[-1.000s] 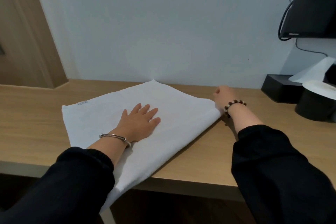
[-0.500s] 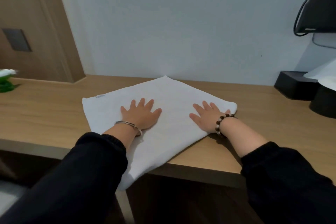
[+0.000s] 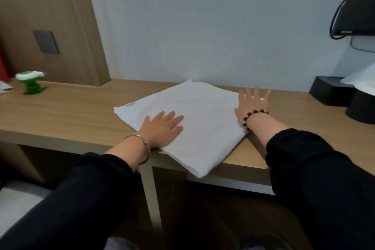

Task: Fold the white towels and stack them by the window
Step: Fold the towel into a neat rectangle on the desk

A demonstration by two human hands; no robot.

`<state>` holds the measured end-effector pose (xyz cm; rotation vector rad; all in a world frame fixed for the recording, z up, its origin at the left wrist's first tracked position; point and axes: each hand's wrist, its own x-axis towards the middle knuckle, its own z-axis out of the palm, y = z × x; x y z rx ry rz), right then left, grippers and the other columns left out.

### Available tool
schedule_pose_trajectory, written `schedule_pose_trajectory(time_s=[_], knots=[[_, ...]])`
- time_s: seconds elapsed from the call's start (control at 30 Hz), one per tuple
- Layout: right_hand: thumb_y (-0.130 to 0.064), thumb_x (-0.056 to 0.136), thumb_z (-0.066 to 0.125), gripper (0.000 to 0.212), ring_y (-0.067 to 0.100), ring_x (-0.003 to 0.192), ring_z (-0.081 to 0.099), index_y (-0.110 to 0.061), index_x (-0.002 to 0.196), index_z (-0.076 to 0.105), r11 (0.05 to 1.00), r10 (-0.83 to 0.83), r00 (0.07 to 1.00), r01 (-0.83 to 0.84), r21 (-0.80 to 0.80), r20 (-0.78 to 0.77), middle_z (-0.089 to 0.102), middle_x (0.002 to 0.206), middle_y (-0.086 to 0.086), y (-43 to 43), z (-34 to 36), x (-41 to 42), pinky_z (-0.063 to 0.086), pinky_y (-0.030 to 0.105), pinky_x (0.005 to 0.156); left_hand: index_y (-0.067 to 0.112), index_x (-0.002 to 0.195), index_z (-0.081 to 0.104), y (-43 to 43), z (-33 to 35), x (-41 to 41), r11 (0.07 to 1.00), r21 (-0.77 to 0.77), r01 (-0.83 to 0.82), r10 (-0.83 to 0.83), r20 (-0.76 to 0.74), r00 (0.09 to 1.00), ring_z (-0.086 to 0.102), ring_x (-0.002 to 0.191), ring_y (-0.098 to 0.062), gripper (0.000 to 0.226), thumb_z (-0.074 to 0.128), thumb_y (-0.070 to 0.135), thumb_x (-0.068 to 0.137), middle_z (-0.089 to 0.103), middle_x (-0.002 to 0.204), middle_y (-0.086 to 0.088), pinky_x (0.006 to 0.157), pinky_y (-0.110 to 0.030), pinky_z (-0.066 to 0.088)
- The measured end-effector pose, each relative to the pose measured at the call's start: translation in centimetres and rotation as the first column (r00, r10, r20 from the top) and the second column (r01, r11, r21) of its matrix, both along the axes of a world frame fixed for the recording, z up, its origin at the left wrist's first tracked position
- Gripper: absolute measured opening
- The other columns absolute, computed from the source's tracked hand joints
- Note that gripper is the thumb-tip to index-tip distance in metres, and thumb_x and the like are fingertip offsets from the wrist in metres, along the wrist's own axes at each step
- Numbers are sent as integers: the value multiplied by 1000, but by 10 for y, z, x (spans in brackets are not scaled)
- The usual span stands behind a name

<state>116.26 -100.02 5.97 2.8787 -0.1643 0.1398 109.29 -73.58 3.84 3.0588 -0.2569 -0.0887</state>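
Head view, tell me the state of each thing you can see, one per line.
Towel: folded, lying flat, near corner overhanging the desk edge.
Left hand: open, pressing flat on the towel.
Right hand: open, fingers spread, on the towel's right corner.
Green ornament: upright on the desk, blurred.

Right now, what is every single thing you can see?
desk: one, light wood, across the view
towel: one, white, folded on the desk, near corner overhanging the front
toy: one, green and white, blurred, far left on desk
wall plate: one, grey, upper left
box: one, black, back right of desk
pot: one, black, beside the box
paper: white, count unclear, above box and pot
screen: one, black, cabled, top right
bangle: one, silver, left wrist
bead bracelet: one, brown, right wrist
sleeves: two, black
left hand: flat on the towel's left edge
right hand: flat on the towel's right corner
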Motion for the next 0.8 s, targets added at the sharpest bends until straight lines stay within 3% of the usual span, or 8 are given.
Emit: schedule_pose_trajectory(time_s=[0.13,0.23,0.3,0.4,0.5,0.6,0.7,0.8], knots=[[-31,98,28,52,30,145,10,-16,148,21,941,94,992,-61,333,-85,14,157,7,31,8,-9,10,58,113,40,150,10,-37,-4,-3,992,-46,-115,118,49,992,-1,147,-24,50,13,44,100,1,160,9,112,-60,-2],[-25,95,31,48,36,129,36,-10,142,31,914,121,986,-68,400,-111,36,144,15,30,20,-5,33,48,105,36,151,8,-73,-9,-4,966,-58,-250,254,62,965,-4,146,-28,52,11,41,99,0,160,5,110,-64,-4],[-26,96,31,48,37,123,42,-8,141,32,915,103,986,-42,402,-130,40,140,18,26,21,-8,39,44,100,32,152,2,-104,-8,-8,947,-86,-310,314,43,948,-10,146,-31,55,14,40,99,-5,160,2,107,-67,-6],[-36,98,26,54,36,133,32,-13,147,24,915,99,977,-14,403,-190,27,150,16,19,-3,-29,30,49,109,24,152,-5,-138,-5,-13,948,-115,-298,302,22,953,-16,145,-32,63,25,34,98,-11,160,0,106,-69,-6],[-45,98,15,57,26,145,11,-24,151,16,926,102,989,-56,374,-103,8,159,3,-2,-32,-52,9,52,115,21,153,0,-139,-5,-8,960,-82,-266,265,-30,964,-13,145,-30,59,20,37,99,-8,160,3,106,-70,-4],[-47,98,11,60,26,146,5,-22,152,10,941,-11,991,57,335,-137,3,160,2,-28,-28,-59,6,57,115,24,149,22,-121,0,-2,982,-55,-179,178,-23,984,10,144,-26,54,19,43,98,17,156,1,107,-65,14],[-47,98,12,64,29,147,-4,-16,153,3,946,-192,965,231,229,-181,-5,160,7,-33,-18,-61,-2,57,115,19,133,45,-92,8,3,995,3,-103,102,131,986,33,129,-29,44,24,37,99,42,136,-7,100,-48,33],[-41,100,15,60,29,147,-10,-14,153,2,983,13,999,-5,184,-42,-11,160,8,-9,-20,-61,-4,55,115,25,135,41,-60,3,11,988,41,-146,137,166,977,26,134,-31,44,21,40,98,36,143,-7,106,-56,24]])
